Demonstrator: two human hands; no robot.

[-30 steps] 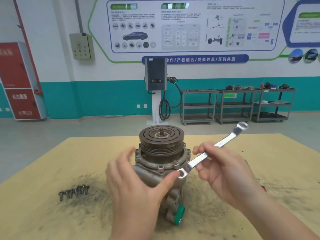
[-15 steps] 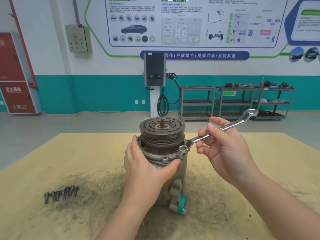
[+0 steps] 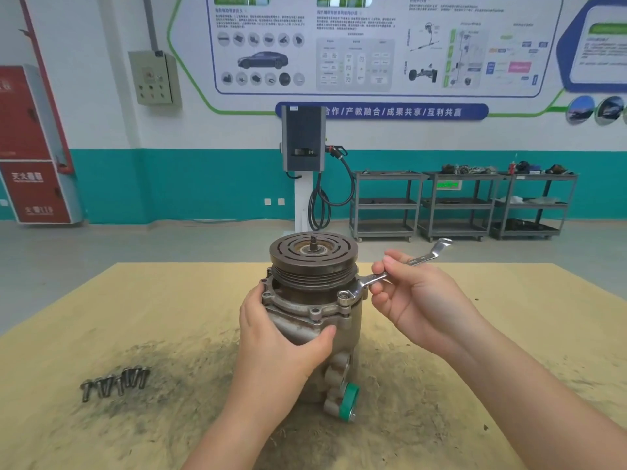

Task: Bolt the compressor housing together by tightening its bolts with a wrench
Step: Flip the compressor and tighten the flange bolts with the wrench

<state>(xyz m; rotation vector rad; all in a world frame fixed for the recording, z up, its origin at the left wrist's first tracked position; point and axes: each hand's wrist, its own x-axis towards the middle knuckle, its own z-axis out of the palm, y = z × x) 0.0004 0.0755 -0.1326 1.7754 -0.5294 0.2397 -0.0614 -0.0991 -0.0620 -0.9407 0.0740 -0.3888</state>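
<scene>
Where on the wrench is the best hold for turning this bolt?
Probably the wrench shank near its free far end, from the right: its ring end sits on a flange bolt, and the right hand pinches it nearer the ring.

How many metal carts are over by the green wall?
3. They stand in a row against the wall, to the right of the charging post: the left cart, the middle cart and the right cart.

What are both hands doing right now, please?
Left hand: curled around the compressor housing, steadying it.
Right hand: gripping the wrench, its ring end on a flange bolt.
</scene>
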